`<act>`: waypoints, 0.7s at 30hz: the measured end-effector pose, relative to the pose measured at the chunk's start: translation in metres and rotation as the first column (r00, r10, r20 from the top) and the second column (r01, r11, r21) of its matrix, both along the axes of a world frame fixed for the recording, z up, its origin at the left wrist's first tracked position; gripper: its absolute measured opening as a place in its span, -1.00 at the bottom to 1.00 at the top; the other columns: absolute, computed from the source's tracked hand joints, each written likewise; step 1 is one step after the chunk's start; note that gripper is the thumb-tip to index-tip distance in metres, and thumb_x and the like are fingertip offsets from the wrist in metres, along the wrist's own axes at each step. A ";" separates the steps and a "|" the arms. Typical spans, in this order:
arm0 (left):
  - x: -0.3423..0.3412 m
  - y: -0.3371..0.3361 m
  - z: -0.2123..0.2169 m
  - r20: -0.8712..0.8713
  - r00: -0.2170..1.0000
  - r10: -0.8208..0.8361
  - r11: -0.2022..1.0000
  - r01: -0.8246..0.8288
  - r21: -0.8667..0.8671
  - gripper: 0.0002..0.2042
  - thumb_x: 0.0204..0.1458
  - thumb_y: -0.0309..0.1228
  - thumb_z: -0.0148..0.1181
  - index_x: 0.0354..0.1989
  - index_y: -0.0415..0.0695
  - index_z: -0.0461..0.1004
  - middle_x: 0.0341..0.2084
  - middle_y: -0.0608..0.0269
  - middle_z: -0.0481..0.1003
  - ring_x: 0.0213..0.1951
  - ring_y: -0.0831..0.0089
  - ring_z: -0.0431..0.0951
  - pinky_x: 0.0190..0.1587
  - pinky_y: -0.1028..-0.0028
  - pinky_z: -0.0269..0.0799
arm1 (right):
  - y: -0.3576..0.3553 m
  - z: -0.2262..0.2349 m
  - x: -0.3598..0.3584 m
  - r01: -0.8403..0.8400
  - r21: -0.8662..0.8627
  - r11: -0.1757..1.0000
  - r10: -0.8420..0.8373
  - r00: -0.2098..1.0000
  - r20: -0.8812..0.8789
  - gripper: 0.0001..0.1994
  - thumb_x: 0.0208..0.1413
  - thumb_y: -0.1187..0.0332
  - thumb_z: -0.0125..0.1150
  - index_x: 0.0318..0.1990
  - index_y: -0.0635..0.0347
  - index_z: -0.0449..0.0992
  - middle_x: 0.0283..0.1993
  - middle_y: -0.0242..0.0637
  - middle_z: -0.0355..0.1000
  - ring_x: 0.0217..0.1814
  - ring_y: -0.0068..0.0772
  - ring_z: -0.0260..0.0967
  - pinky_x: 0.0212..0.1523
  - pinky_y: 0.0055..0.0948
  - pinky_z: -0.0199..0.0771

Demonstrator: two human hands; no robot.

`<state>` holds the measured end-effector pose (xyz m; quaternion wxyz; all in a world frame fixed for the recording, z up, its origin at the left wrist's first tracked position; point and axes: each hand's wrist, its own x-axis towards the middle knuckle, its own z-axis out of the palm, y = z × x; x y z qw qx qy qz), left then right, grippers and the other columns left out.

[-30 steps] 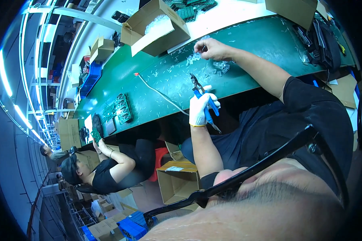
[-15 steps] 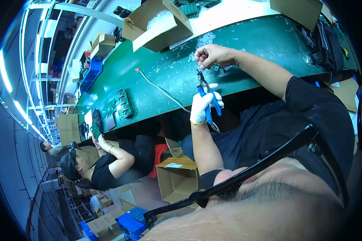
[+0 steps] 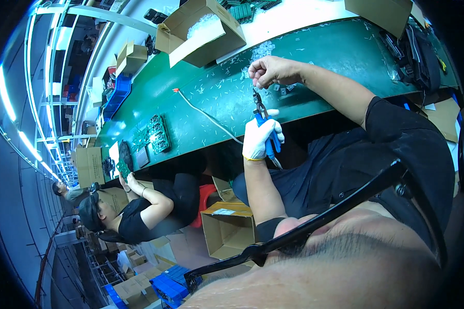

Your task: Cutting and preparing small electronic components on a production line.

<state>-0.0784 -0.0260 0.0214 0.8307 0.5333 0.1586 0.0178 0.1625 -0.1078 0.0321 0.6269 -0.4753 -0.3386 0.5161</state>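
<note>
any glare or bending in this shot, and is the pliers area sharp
Head view: fisheye bends the green table and light strips near the rim, corners going black; head view: the white bench is glaring and the space below the table dark; head view: the pliers read clearly, anything at their tips is too small to tell.

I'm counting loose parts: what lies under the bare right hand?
Small translucent pieces show beside the right hand on the green benchtop; whatever lies directly beneath is covered.
</note>
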 end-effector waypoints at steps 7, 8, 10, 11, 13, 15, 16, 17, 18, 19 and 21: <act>0.007 0.000 -0.012 0.001 0.997 0.072 0.996 -0.072 -0.050 -0.61 0.20 -0.41 0.16 0.12 -0.41 0.38 -0.45 0.06 0.56 -0.52 0.30 0.61 -0.46 0.35 0.59 | 0.001 0.004 -0.002 0.044 0.020 0.999 -0.044 0.999 -0.006 -0.63 -0.05 0.59 0.41 -0.06 0.28 0.44 -0.27 -0.27 0.53 -0.24 -0.44 0.54 -0.14 -0.39 0.59; 0.008 0.004 -0.017 -0.001 0.997 0.077 0.989 -0.076 -0.130 -0.59 0.22 -0.37 0.15 0.14 -0.41 0.37 -0.44 0.04 0.56 -0.50 0.25 0.62 -0.45 0.32 0.60 | 0.001 0.005 -0.002 0.046 0.023 0.999 -0.045 0.999 -0.014 -0.63 -0.05 0.59 0.42 -0.06 0.29 0.44 -0.27 -0.27 0.53 -0.24 -0.44 0.54 -0.13 -0.39 0.60; 0.009 0.006 -0.020 0.031 0.999 0.042 0.978 -0.035 -0.207 -0.54 0.23 -0.31 0.14 0.17 -0.42 0.34 -0.40 -0.02 0.58 -0.46 0.17 0.64 -0.40 0.25 0.63 | -0.001 0.004 -0.001 0.065 0.020 0.998 -0.065 0.998 -0.018 -0.63 -0.04 0.60 0.41 -0.06 0.29 0.44 -0.27 -0.27 0.53 -0.24 -0.44 0.54 -0.14 -0.39 0.60; 0.008 0.005 -0.022 0.064 0.997 0.042 0.970 -0.025 -0.242 -0.53 0.23 -0.31 0.14 0.18 -0.43 0.33 -0.39 -0.03 0.58 -0.45 0.15 0.65 -0.38 0.23 0.64 | -0.002 0.004 0.000 0.081 0.015 0.997 -0.080 0.997 -0.021 -0.63 -0.04 0.60 0.40 -0.06 0.30 0.44 -0.26 -0.27 0.53 -0.23 -0.43 0.54 -0.14 -0.40 0.60; 0.007 0.004 -0.021 0.106 0.994 0.018 0.970 0.009 -0.244 -0.48 0.21 -0.29 0.18 0.21 -0.45 0.30 -0.36 -0.04 0.59 -0.42 0.15 0.66 -0.33 0.21 0.66 | 0.000 0.001 0.001 0.078 0.021 0.997 -0.078 0.997 -0.016 -0.64 -0.04 0.61 0.39 -0.06 0.30 0.43 -0.26 -0.26 0.53 -0.24 -0.43 0.54 -0.14 -0.40 0.61; 0.006 0.004 -0.021 0.104 0.995 0.002 0.978 0.019 -0.206 -0.46 0.20 -0.29 0.20 0.21 -0.45 0.30 -0.36 -0.04 0.59 -0.42 0.16 0.66 -0.33 0.22 0.66 | 0.002 -0.001 0.001 0.073 0.025 0.997 -0.072 0.997 -0.011 -0.64 -0.03 0.61 0.38 -0.06 0.31 0.43 -0.26 -0.26 0.53 -0.24 -0.43 0.54 -0.14 -0.40 0.61; 0.006 0.003 -0.020 0.103 0.995 -0.010 0.985 0.028 -0.168 -0.45 0.19 -0.28 0.21 0.21 -0.45 0.30 -0.36 -0.03 0.59 -0.42 0.17 0.66 -0.33 0.23 0.66 | 0.003 -0.002 0.001 0.062 0.024 0.998 -0.062 0.998 -0.016 -0.64 -0.03 0.62 0.38 -0.06 0.31 0.43 -0.27 -0.25 0.52 -0.24 -0.43 0.54 -0.14 -0.39 0.62; 0.006 0.002 -0.021 0.081 0.997 -0.008 0.986 0.021 -0.166 -0.43 0.17 -0.28 0.24 0.22 -0.46 0.29 -0.35 -0.02 0.59 -0.41 0.19 0.66 -0.31 0.26 0.66 | 0.003 -0.004 0.001 0.052 0.024 0.998 -0.051 0.998 -0.020 -0.64 -0.03 0.62 0.37 -0.06 0.32 0.43 -0.27 -0.25 0.52 -0.24 -0.42 0.54 -0.13 -0.39 0.62; 0.005 0.001 -0.019 0.081 0.997 -0.006 0.986 0.020 -0.168 -0.43 0.17 -0.28 0.24 0.22 -0.46 0.29 -0.35 -0.02 0.59 -0.41 0.19 0.66 -0.31 0.26 0.66 | 0.003 -0.003 0.000 0.050 0.023 0.998 -0.050 0.999 -0.020 -0.64 -0.03 0.62 0.37 -0.06 0.32 0.43 -0.27 -0.25 0.52 -0.24 -0.42 0.54 -0.13 -0.39 0.62; 0.005 0.000 -0.017 0.075 0.997 -0.003 0.989 0.014 -0.146 -0.46 0.17 -0.31 0.23 0.21 -0.45 0.31 -0.37 0.01 0.58 -0.43 0.22 0.65 -0.34 0.28 0.65 | 0.003 -0.002 0.000 0.049 0.013 0.999 -0.049 0.999 -0.014 -0.64 -0.03 0.62 0.37 -0.06 0.32 0.42 -0.27 -0.25 0.52 -0.24 -0.42 0.54 -0.13 -0.38 0.62; 0.005 -0.002 -0.012 0.070 0.998 0.001 0.992 0.007 -0.124 -0.49 0.17 -0.35 0.22 0.20 -0.44 0.32 -0.39 0.03 0.58 -0.45 0.24 0.65 -0.36 0.30 0.64 | 0.002 -0.001 0.000 0.047 0.002 0.999 -0.047 0.999 -0.008 -0.64 -0.03 0.61 0.38 -0.06 0.32 0.42 -0.27 -0.24 0.52 -0.24 -0.42 0.54 -0.12 -0.37 0.63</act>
